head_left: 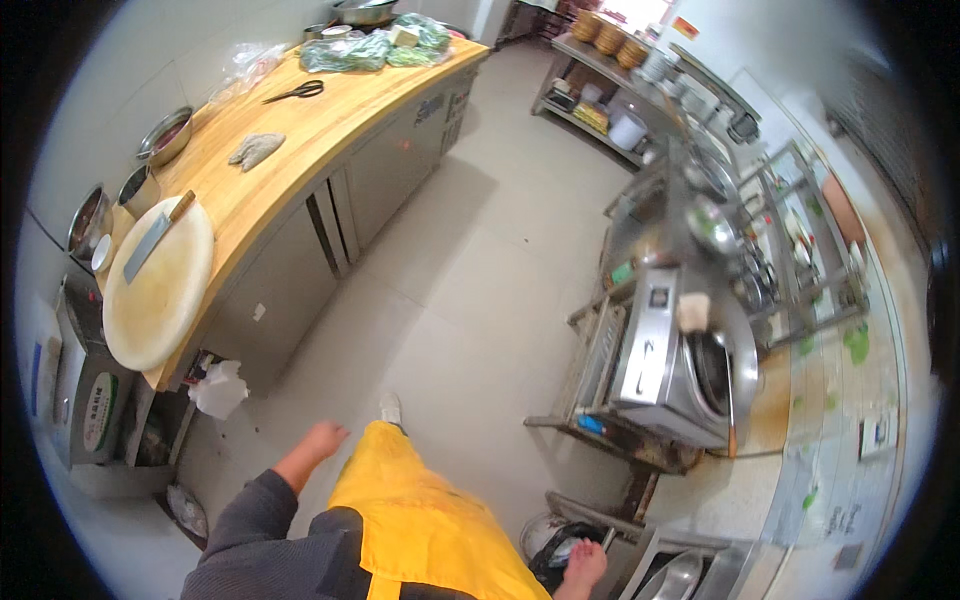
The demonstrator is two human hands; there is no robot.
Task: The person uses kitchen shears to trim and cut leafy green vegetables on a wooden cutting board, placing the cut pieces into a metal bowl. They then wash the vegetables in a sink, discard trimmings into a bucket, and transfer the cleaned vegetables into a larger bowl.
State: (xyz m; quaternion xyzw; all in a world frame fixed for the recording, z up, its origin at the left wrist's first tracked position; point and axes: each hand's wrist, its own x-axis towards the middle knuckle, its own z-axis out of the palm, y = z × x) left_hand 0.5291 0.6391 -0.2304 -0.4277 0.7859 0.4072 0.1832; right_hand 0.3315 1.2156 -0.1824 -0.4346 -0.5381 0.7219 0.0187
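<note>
Over the tiled floor my left hand [326, 439] hangs beside the yellow apron [420, 517], its fingers loosely curled around nothing visible. My right hand [585, 564] is low at the right, over or near a bin lined with a black bag [556, 559]; whether it touches anything I cannot tell. A cleaver [148, 246] with a wooden handle lies on the round cutting board [161, 315] at the left. Farther along the wooden worktop [247, 191] are a grey cloth [257, 150], black-handled scissors [301, 91] and greens in plastic bags [345, 54].
Metal bowls [166, 139] line the wall side of the worktop. On the right stand a steel stove with a wok [709, 375], a rack [795, 247] and a sink [660, 574]. A shelf with stacked baskets [609, 39] is at the back. White paper or plastic [219, 390] hangs by the worktop's near end.
</note>
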